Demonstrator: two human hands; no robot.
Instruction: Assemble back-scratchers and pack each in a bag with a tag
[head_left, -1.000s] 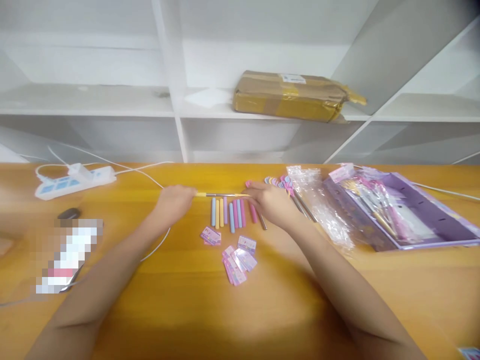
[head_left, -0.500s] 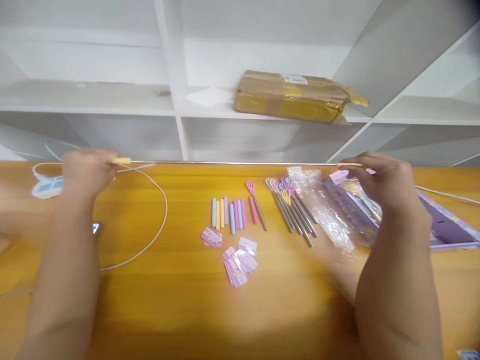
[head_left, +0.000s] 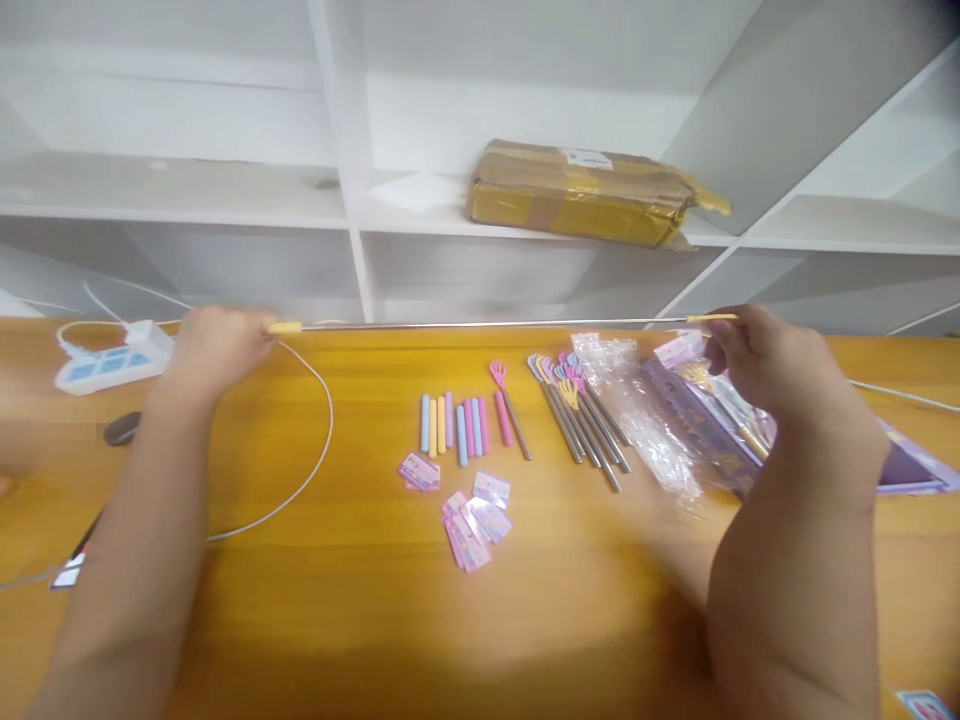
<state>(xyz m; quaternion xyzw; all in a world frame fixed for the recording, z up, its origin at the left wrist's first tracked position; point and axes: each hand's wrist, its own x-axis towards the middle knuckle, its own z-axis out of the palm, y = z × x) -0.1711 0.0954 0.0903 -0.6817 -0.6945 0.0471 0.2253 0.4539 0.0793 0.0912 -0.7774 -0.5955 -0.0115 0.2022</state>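
Observation:
An extended telescopic back scratcher with a thin metal rod stretches level between my hands, above the table's back edge. My left hand is closed round its yellow handle at the left end. At the other end my right hand pinches the yellow head, whose tip is partly covered by my fingers. Collapsed back scratchers with coloured claw heads lie together below the rod. One pink-headed back scratcher lies apart beside several pastel handle sleeves. Small printed cards are spread nearer to me.
Clear plastic wrapping and a purple box holding more back scratchers lie at the right. A power strip, a white cable and a dark mouse are at the left. A taped carton sits on the white shelf.
My left hand has moved right with the handle, and my right hand slightly right. The stretch of rod between them looks shorter. The things on the table stay in place.

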